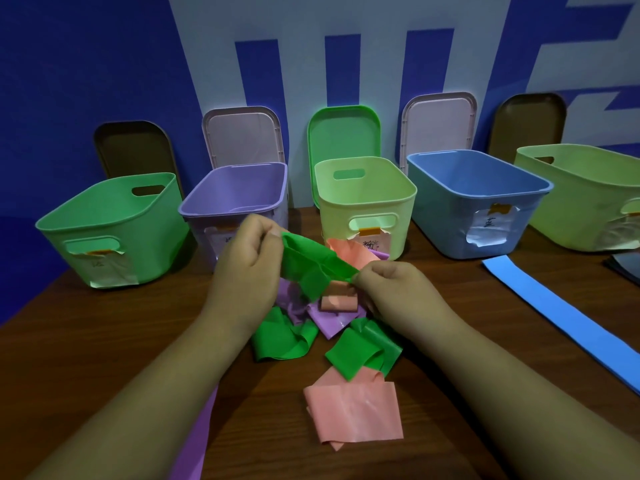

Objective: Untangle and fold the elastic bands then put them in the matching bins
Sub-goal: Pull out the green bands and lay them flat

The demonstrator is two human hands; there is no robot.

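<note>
Aloft, green band [311,266] between both hands [247,259] [391,289]

Both hands, the left hand [247,261] and the right hand [388,289], pinch a green band [311,265] above the tangled pile of bands [332,344], near the purple bin [239,199] and pale green bin [363,202].

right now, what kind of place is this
Probably a staged sorting station indoors, not a home: a row of open bins with taped paper labels on a wooden table, lids leaned against a blue and white wall, tangled bands in front.
</note>
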